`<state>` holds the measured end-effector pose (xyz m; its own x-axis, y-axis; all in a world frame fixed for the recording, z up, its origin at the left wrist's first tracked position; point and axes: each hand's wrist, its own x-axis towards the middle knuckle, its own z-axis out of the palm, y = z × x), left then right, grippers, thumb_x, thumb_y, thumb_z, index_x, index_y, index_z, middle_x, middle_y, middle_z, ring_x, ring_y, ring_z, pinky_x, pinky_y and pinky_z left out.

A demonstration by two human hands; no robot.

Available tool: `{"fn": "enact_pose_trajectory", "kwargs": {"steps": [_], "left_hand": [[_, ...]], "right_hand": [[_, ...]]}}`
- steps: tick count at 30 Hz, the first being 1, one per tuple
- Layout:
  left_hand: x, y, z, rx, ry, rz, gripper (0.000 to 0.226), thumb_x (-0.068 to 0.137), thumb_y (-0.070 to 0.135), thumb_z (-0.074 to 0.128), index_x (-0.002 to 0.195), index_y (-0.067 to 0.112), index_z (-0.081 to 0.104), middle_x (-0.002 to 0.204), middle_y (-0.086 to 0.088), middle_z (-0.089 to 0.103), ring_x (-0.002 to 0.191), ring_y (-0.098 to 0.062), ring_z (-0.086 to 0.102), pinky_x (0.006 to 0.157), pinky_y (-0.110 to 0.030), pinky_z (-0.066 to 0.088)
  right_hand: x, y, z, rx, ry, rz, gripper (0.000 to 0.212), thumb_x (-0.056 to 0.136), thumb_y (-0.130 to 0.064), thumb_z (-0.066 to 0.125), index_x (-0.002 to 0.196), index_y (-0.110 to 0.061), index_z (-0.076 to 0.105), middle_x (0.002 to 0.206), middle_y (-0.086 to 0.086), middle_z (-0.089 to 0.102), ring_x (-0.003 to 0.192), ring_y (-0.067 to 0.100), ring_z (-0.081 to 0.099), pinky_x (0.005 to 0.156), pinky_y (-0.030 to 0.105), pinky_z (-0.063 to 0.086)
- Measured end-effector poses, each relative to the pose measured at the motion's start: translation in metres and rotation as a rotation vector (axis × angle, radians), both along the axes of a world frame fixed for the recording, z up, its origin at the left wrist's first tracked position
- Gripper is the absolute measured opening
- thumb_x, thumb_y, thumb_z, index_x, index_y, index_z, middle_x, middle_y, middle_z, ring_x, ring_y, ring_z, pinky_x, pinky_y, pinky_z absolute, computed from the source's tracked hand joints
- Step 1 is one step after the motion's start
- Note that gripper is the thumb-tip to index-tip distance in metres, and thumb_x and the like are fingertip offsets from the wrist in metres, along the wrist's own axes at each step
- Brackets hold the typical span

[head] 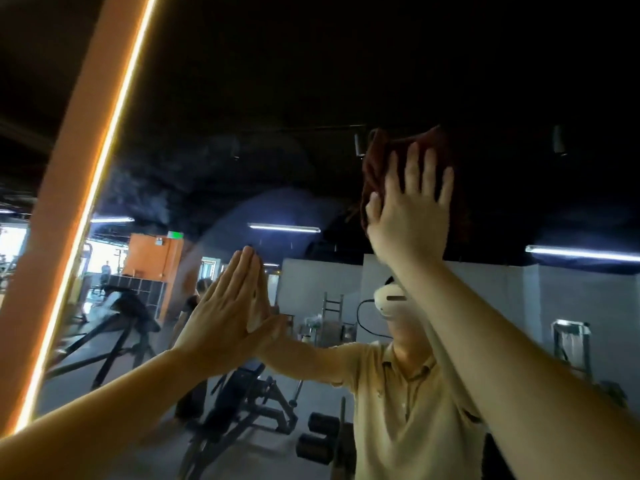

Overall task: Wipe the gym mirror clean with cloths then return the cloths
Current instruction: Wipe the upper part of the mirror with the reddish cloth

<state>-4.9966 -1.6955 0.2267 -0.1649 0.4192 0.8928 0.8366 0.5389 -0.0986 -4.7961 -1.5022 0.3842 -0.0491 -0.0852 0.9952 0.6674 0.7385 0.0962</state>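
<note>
The gym mirror (214,161) fills the view, with a hazy smear across its upper left part. My right hand (408,209) is raised high and presses a dark red cloth (379,157) flat against the glass with straight, spread fingers. My left hand (228,303) lies flat on the mirror lower down, fingers straight and together, touching its own reflection. No cloth shows under the left hand.
An orange frame with a lit LED strip (100,188) borders the mirror on the left. The glass reflects a person in a beige shirt (398,410), a weight bench (242,403), dumbbells (318,438) and ceiling tube lights.
</note>
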Motion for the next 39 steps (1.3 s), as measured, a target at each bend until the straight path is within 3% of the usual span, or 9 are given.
{"fn": "enact_pose_trajectory", "kwargs": {"steps": [9, 14, 18, 21, 26, 31, 34, 36, 39], "left_hand": [[-0.027, -0.017, 0.001, -0.109, 0.186, -0.018, 0.113, 0.093, 0.074, 0.043, 0.164, 0.013, -0.02, 0.172, -0.002, -0.026, 0.16, -0.017, -0.02, 0.131, -0.037, -0.005], [-0.018, -0.024, 0.008, -0.205, 0.069, 0.001, 0.106, 0.09, 0.083, 0.011, 0.153, 0.014, -0.041, 0.162, -0.003, -0.047, 0.152, -0.015, -0.039, 0.125, -0.033, -0.019], [-0.023, -0.055, 0.013, 0.006, 0.338, -0.127, 0.083, 0.099, 0.051, 0.04, 0.162, -0.001, 0.024, 0.166, -0.021, 0.025, 0.154, -0.03, 0.023, 0.121, -0.054, 0.025], [-0.051, -0.072, 0.015, 0.284, 0.276, -0.235, 0.066, 0.101, 0.027, 0.054, 0.158, 0.004, 0.03, 0.161, -0.013, 0.035, 0.152, -0.014, 0.022, 0.126, -0.039, 0.022], [-0.066, -0.069, 0.004, 0.228, 0.188, -0.314, 0.055, 0.111, 0.033, 0.033, 0.148, -0.002, 0.053, 0.154, -0.021, 0.049, 0.146, -0.035, 0.046, 0.125, -0.043, 0.034], [-0.065, -0.075, -0.001, 0.114, 0.322, -0.327, 0.066, 0.099, 0.032, 0.045, 0.155, 0.001, 0.029, 0.149, -0.032, 0.05, 0.14, -0.042, 0.041, 0.105, -0.063, 0.041], [-0.07, -0.083, 0.001, 0.062, 0.162, -0.408, 0.074, 0.099, 0.041, 0.044, 0.161, 0.006, 0.025, 0.159, -0.024, 0.043, 0.147, -0.037, 0.039, 0.114, -0.057, 0.039], [-0.074, -0.088, 0.002, 0.09, 0.023, -0.507, 0.07, 0.099, 0.044, 0.041, 0.157, 0.004, 0.04, 0.154, -0.017, 0.053, 0.142, -0.029, 0.052, 0.112, -0.044, 0.048], [-0.075, -0.09, 0.011, 0.326, 0.057, -0.498, 0.031, 0.103, 0.029, 0.046, 0.121, 0.01, 0.063, 0.11, -0.003, 0.066, 0.094, -0.018, 0.064, 0.073, -0.031, 0.052]], "right_hand": [[-0.025, -0.011, -0.142, 0.528, -0.818, 0.056, 0.064, 0.103, -0.048, 0.034, 0.16, -0.021, 0.033, 0.17, 0.009, 0.026, 0.159, 0.027, 0.017, 0.13, 0.049, 0.0], [-0.01, -0.011, -0.02, 0.16, -0.288, -0.071, 0.067, 0.104, -0.051, 0.028, 0.163, -0.018, 0.033, 0.171, 0.011, 0.023, 0.16, 0.03, 0.016, 0.129, 0.054, 0.012], [-0.066, -0.061, 0.003, -0.074, 0.062, -0.028, 0.066, 0.105, -0.046, 0.026, 0.164, -0.015, 0.027, 0.171, 0.019, 0.019, 0.16, 0.037, 0.012, 0.128, 0.059, 0.01], [-0.133, -0.101, -0.056, 0.081, -0.116, 0.051, 0.063, 0.107, -0.045, 0.029, 0.163, -0.014, 0.031, 0.171, 0.018, 0.02, 0.16, 0.036, 0.011, 0.128, 0.059, 0.009], [-0.129, -0.096, -0.137, 0.399, -0.693, -0.02, 0.065, 0.105, -0.047, 0.035, 0.162, -0.017, 0.03, 0.171, 0.011, 0.022, 0.161, 0.03, 0.009, 0.13, 0.05, -0.002], [-0.063, -0.045, -0.027, 0.14, -0.279, -0.141, 0.07, 0.105, -0.055, 0.022, 0.164, -0.018, 0.025, 0.172, 0.012, 0.02, 0.161, 0.03, 0.012, 0.129, 0.053, 0.01], [-0.079, -0.061, 0.01, -0.085, 0.056, -0.109, 0.07, 0.105, -0.053, 0.019, 0.164, -0.016, 0.027, 0.172, 0.016, 0.019, 0.16, 0.034, 0.014, 0.128, 0.057, 0.014], [-0.118, -0.087, 0.004, -0.061, 0.105, -0.078, 0.067, 0.106, -0.05, 0.022, 0.164, -0.015, 0.027, 0.171, 0.018, 0.021, 0.159, 0.037, 0.015, 0.127, 0.058, 0.013], [-0.173, -0.122, -0.045, 0.117, -0.108, 0.03, 0.062, 0.108, -0.045, 0.027, 0.163, -0.016, 0.029, 0.171, 0.018, 0.021, 0.16, 0.036, 0.012, 0.128, 0.057, 0.009]]}}
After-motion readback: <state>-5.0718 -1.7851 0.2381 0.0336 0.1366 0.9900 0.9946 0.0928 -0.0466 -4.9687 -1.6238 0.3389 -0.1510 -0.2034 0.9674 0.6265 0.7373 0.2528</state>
